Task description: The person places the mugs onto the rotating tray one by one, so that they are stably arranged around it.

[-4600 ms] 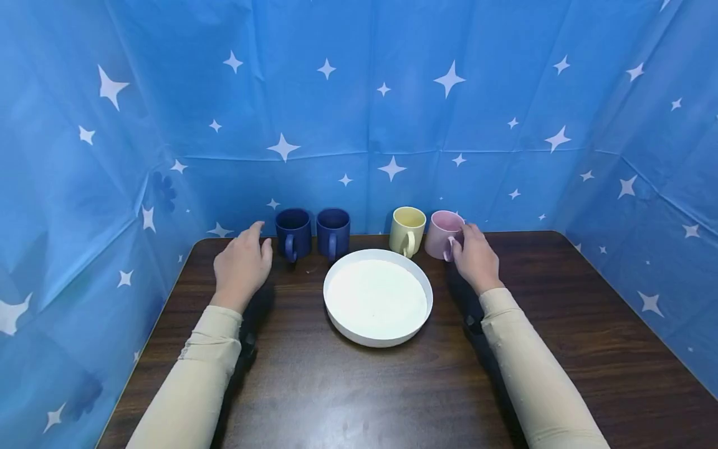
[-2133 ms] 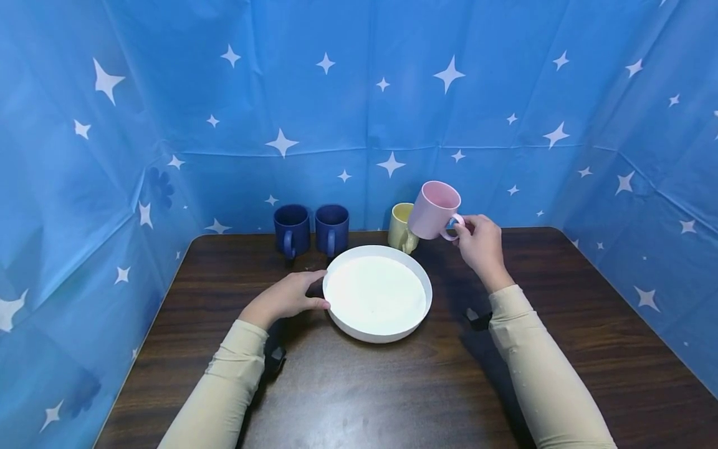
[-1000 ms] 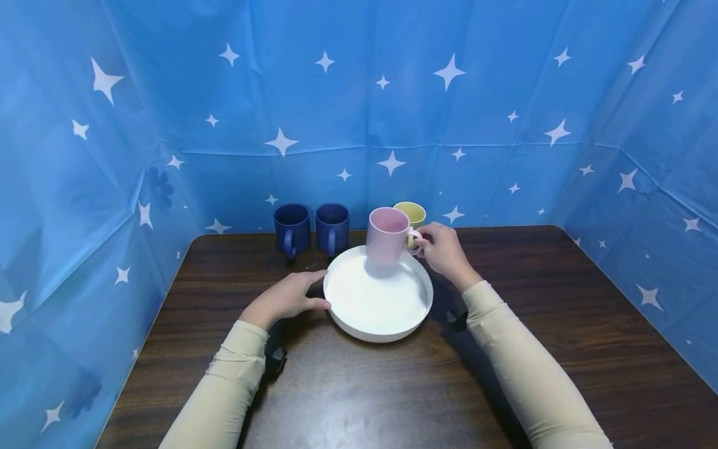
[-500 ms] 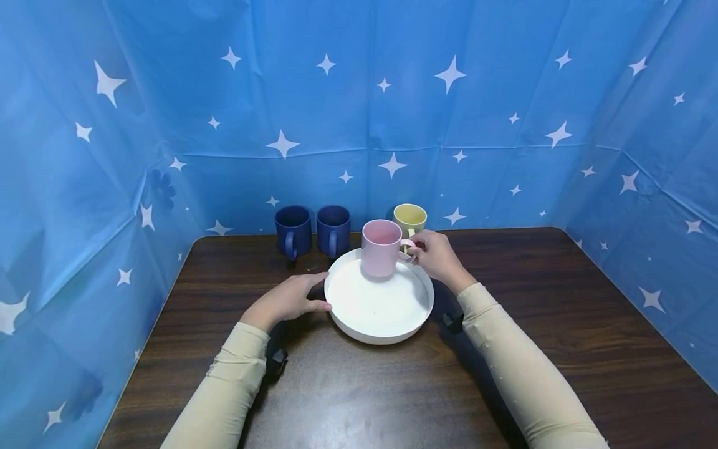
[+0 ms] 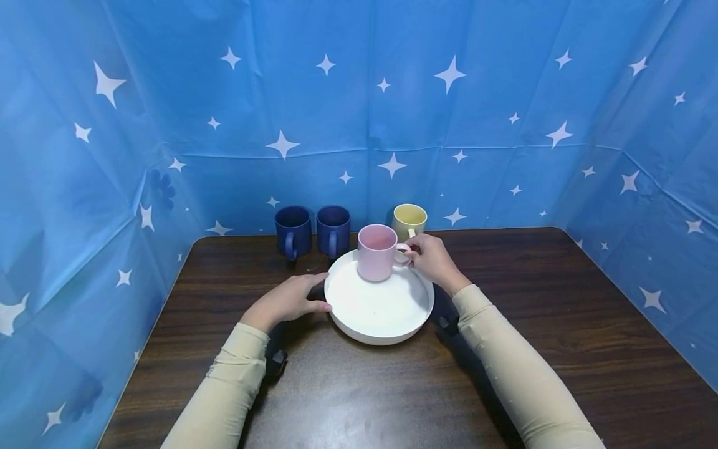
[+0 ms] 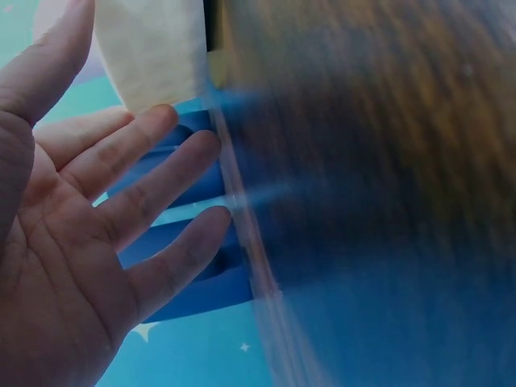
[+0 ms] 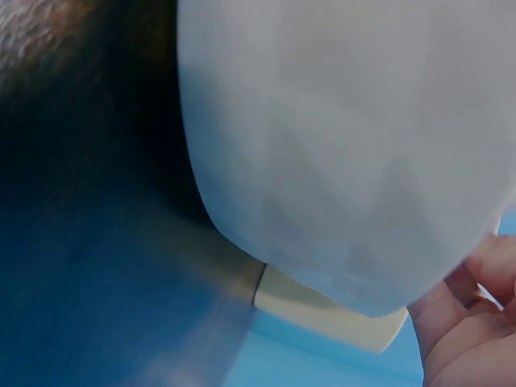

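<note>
Right hand (image 5: 429, 260) pinches the pink mug (image 5: 377, 252) by its handle, upright on the white plate (image 5: 387, 318); left hand (image 5: 286, 300), fingers spread, touches the plate's rim, likely steadying it.

Left wrist view blurred; right hand (image 7: 472, 322) cut off, perhaps fingers only.

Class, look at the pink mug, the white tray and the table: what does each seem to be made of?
Pink mug: probably ceramic or plastic, with a smooth matte pastel surface. White tray: likely plastic, plain matte with a raised rim. Table: dark wood or wood-look laminate, streaked grain and a faint sheen.
</note>
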Demonstrator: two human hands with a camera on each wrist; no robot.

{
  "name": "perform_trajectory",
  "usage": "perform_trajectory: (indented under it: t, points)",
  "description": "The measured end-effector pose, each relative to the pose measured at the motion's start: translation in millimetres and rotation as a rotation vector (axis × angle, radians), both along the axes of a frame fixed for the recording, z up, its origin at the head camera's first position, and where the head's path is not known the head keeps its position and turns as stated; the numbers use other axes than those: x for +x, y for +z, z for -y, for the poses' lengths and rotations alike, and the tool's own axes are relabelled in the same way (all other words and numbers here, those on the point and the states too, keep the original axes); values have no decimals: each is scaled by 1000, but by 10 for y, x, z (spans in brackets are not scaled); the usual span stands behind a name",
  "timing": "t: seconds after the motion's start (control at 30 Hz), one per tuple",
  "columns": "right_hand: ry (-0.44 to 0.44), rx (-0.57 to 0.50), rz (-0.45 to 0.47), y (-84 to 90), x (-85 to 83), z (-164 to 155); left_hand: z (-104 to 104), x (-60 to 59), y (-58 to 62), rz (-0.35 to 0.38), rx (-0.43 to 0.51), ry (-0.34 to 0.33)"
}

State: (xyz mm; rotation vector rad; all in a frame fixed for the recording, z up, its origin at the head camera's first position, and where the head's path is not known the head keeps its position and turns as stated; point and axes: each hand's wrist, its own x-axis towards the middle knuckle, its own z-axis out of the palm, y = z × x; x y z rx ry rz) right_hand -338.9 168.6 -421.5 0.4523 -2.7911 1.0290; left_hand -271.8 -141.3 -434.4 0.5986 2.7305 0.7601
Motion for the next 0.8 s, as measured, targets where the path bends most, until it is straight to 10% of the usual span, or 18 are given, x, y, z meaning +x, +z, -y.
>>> perform_trajectory:
  t: [0.8]
  points:
    - [-3, -73, 111, -92, -58, 7, -7, 0, -9, 5, 4, 2]
